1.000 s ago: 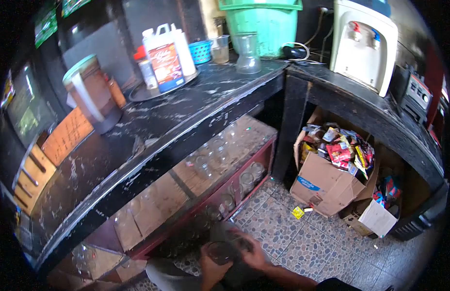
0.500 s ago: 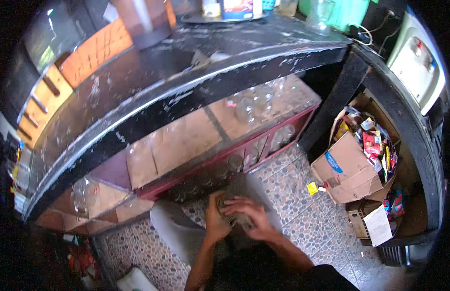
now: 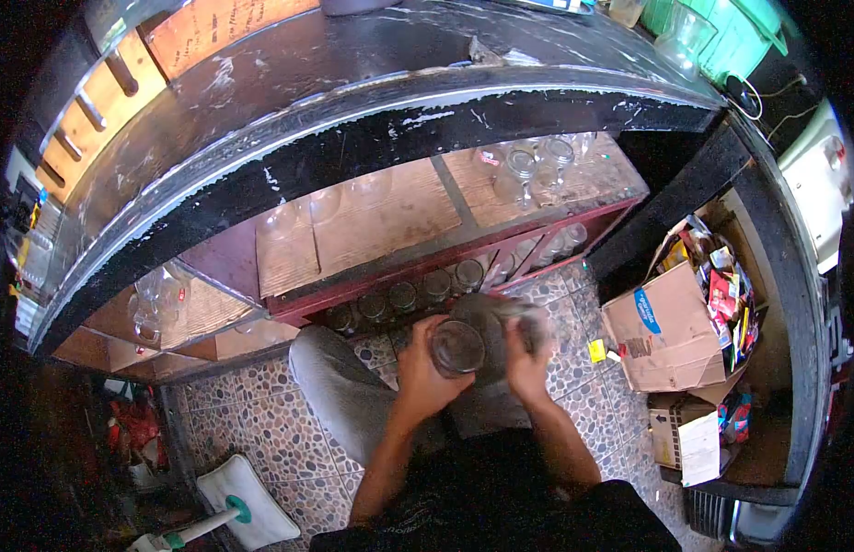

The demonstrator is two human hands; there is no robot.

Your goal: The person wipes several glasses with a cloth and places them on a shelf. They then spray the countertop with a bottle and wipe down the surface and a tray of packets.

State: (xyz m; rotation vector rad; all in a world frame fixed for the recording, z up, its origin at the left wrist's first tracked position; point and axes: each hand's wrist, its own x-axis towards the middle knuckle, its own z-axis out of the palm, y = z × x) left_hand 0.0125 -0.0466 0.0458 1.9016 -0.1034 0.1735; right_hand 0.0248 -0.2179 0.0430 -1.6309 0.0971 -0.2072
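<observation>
My left hand (image 3: 423, 368) grips a clear drinking glass (image 3: 458, 347), its mouth turned up toward the camera. My right hand (image 3: 525, 359) is blurred and presses a grey cloth (image 3: 497, 324) against the far side of the glass. Both hands sit over my lap, in front of a low red shelf (image 3: 381, 281) lined with several upturned glasses (image 3: 418, 294). More glasses (image 3: 536, 166) stand on the wooden shelf under the black counter (image 3: 353, 101).
A cardboard box (image 3: 666, 336) full of colourful sachets stands on the pebble-tiled floor at the right, under a second counter. A mop head (image 3: 238, 501) lies at the lower left. A green bucket (image 3: 721, 32) and a glass jug sit on the counter's far end.
The view has tilted further down and the counter has slid upward. The glass has turned so its mouth faces the camera, and my right hand has moved to its right side with the cloth.
</observation>
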